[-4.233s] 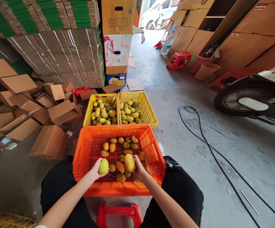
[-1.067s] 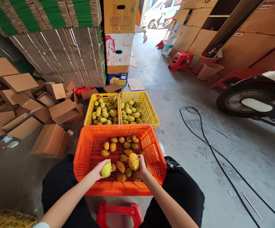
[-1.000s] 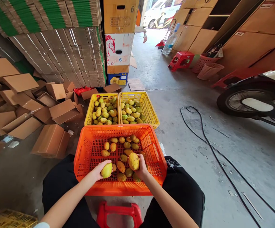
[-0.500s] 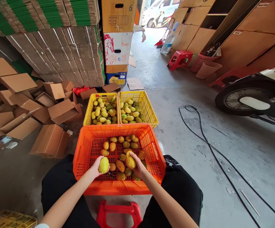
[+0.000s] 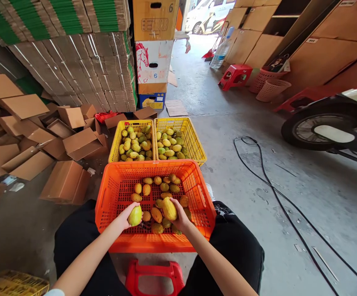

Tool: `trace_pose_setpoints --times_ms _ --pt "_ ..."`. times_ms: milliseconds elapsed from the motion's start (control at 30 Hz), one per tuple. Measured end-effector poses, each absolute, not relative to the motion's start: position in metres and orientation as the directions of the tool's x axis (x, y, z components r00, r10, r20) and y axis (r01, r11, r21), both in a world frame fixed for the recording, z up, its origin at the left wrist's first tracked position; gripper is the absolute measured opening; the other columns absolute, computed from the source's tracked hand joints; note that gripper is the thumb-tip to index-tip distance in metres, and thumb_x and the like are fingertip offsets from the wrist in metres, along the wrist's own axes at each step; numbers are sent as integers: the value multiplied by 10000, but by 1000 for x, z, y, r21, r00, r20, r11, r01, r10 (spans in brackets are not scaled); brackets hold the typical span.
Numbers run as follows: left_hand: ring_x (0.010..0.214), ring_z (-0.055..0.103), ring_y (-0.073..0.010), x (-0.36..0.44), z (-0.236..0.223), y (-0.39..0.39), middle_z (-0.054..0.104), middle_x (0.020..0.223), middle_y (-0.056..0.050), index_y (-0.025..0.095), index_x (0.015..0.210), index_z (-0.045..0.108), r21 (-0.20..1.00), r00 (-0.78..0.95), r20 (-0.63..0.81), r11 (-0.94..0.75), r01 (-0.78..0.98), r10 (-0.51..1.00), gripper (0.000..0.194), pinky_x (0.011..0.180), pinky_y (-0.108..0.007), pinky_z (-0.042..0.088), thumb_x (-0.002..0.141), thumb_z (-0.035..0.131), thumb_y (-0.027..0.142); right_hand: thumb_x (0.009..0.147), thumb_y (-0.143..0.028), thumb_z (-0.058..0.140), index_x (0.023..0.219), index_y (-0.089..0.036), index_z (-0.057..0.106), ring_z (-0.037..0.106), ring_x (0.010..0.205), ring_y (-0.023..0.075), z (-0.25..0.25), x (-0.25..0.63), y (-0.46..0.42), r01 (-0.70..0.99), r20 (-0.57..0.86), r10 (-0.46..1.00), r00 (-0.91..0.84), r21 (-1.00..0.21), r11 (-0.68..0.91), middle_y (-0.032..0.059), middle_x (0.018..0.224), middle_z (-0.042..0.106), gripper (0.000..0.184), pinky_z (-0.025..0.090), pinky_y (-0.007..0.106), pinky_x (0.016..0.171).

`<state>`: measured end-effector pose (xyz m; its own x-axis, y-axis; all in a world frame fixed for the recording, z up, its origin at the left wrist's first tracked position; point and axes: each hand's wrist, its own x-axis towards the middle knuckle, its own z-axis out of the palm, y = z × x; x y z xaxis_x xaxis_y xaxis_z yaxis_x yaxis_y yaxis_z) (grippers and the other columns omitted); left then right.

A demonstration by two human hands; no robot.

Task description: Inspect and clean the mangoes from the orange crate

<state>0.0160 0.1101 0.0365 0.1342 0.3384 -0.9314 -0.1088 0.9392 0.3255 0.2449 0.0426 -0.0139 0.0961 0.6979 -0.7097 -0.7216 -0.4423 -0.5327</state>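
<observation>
My left hand is closed around a yellow-green oval fruit over the left front part of an orange plastic crate. In my right hand is a larger yellow fruit, ridged and oval, gripped by its right side. The exact kind of fruit is unclear. Several duller, brownish-yellow fruits lie loose on the crate's mesh floor, mostly in the middle and right. Parts of those beneath my right hand are hidden.
Beyond the orange crate stand a left yellow crate and a right yellow crate, both holding fruit. A red stool is below. Cardboard boxes lie left; a black cable and a motorbike wheel are right.
Both hands keep their hold and stay nearly in place. The fruit in my right hand has turned slightly. The whole view has shifted a little.
</observation>
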Motion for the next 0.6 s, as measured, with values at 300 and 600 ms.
trace_pose_setpoints --times_ms 300,600 --pt "538 655 -169 16 30 110 660 654 -42 148 890 593 286 47 -955 952 -110 292 260 547 -296 595 887 654 400 777 -438 668 968 -239 624 725 762 244 -25 249 51 -853 -795 590 142 -401 -334 23 787 739 279 595 355 666" --pt "551 655 -156 16 37 110 673 663 -61 127 853 609 274 110 -953 959 -77 281 310 562 -291 600 896 647 432 754 -508 660 949 -274 639 703 915 280 -31 247 51 -768 -790 589 171 -481 -422 23 792 740 305 576 346 659"
